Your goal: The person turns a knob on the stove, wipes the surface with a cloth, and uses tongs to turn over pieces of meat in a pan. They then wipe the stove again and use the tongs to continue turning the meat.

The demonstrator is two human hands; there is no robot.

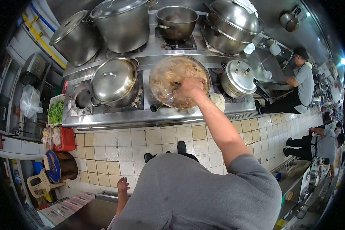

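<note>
Over a wide pan (154, 89) of brownish, steaming food on the stove, my right hand (191, 88) is closed around a utensil. Only a short dark piece of this utensil (176, 84) shows beside the fingers; the rest is hidden by the hand or the food. The pan's dark handle (156, 107) points toward me at its lower left. A pale folded cloth (217, 102) lies by the pan's right edge. My left hand (123, 185) hangs low at my side, away from the stove, with its fingers loosely apart and nothing in them.
A lidded pot (114, 82) stands left of the pan, a pressure cooker (237, 78) right. Large pots (122, 28) line the back. At left are leafy greens (56, 112), a red basket (67, 138) and a plastic chair (44, 186). Co-workers (304, 80) stand at right.
</note>
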